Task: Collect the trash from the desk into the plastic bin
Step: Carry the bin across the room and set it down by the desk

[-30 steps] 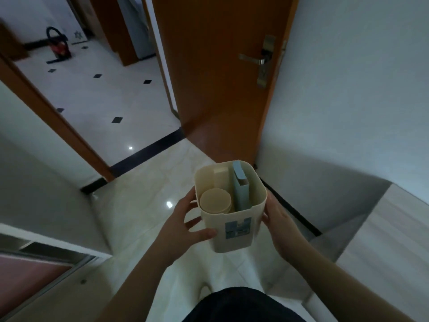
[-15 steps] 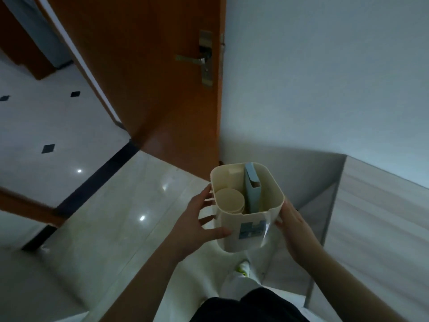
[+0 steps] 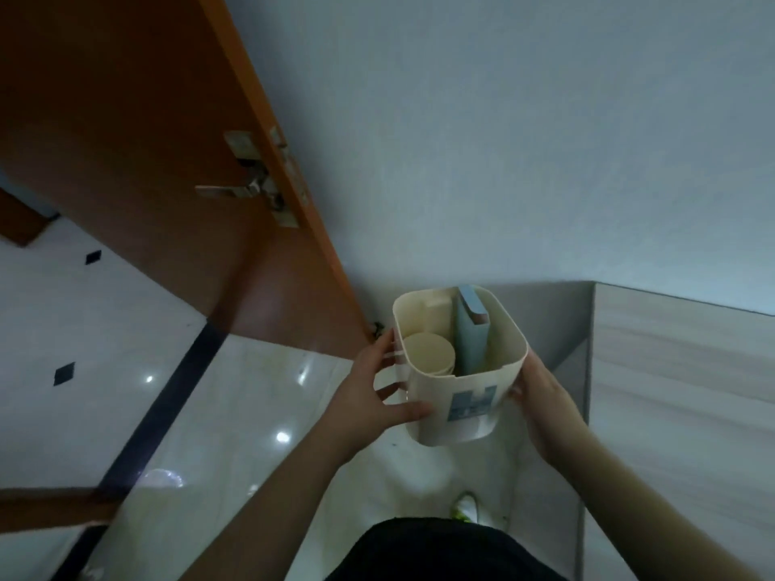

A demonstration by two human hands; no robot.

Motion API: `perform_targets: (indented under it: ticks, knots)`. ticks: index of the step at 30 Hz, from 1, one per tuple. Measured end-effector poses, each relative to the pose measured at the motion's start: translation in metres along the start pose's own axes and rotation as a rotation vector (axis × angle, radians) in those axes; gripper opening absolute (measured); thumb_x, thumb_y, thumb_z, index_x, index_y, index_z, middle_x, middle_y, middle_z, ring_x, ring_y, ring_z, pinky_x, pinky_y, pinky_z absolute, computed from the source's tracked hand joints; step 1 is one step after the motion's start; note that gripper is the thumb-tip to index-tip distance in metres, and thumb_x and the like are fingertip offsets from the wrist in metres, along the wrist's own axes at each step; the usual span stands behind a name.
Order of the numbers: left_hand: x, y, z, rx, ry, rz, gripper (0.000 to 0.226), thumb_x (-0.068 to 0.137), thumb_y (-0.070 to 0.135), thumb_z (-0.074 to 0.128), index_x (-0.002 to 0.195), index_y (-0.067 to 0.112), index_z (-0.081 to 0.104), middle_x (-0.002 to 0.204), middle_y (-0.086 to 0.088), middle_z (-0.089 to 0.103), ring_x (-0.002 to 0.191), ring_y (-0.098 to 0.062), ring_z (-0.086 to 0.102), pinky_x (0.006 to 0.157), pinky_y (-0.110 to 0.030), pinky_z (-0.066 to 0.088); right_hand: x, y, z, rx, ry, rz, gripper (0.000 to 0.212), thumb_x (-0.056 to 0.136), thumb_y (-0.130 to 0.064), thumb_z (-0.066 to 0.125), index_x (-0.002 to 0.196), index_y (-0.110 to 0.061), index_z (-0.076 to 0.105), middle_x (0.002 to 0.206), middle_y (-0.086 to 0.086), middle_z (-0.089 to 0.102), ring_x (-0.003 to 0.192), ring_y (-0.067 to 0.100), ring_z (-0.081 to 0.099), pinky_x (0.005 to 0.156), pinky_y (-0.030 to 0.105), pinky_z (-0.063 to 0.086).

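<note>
From the head view, a cream-coloured plastic bin [image 3: 457, 396] with rounded corners and a blue label on its front wall is held in the air between both hands, above a glossy pale tiled floor [image 3: 235, 413]. The left hand [image 3: 369, 396] presses the bin's left wall, thumb across the front near the label and fingers spread up toward the rim. The right hand [image 3: 541, 396] cups the right wall, its fingers mostly hidden behind the bin. Each grip is closed on the bin.

Inside the bin, a round cream paper cup [image 3: 427, 352] sits at the left, and a tall light-blue carton [image 3: 472, 335] stands upright beside it, its top reaching slightly above the rim. A small cream block [image 3: 438, 306] shows against the far inner wall; what it is cannot be told.

An orange-brown wooden door [image 3: 146, 153] with a metal lever handle [image 3: 239, 188] stands open at the left, next to a white wall [image 3: 503, 140]. A pale wood-grain worktop [image 3: 679, 392] lies at the right, just beside the right forearm. A shoe [image 3: 465, 507] shows on the floor beneath the bin.
</note>
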State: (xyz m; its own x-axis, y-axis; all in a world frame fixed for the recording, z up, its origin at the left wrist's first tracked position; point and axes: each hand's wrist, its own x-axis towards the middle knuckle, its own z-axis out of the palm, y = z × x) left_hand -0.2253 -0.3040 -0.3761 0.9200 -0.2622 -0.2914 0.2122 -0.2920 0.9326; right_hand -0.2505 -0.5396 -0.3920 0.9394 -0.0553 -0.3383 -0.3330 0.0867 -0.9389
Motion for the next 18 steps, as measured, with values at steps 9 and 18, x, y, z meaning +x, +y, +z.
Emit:
perform_targets:
  ticks: [9,18]
  knots:
    - [0.075,0.019,0.023,0.008,-0.142,-0.005,0.107,0.063,0.015,0.093,0.15,0.037,0.035,0.142,0.004,0.053,0.126,-0.009,0.052,0.09,-0.022,0.054,0.036,-0.015,-0.039,0.038,0.114,-0.017,0.039,0.096,-0.057,0.03,0.126,-0.049,0.053,0.121,-0.013,0.066,0.111,0.004,0.061,0.092,0.037,0.047]
    - [0.161,0.045,0.057,0.008,-0.382,0.051,0.114,0.053,0.045,0.095,0.149,0.04,0.034,0.144,0.011,0.051,0.13,-0.005,0.049,0.1,-0.041,0.053,0.063,-0.039,-0.071,0.078,0.4,0.018,0.036,0.102,-0.042,0.029,0.107,-0.056,0.062,0.103,-0.027,0.069,0.099,-0.007,0.062,0.073,0.015,0.05]
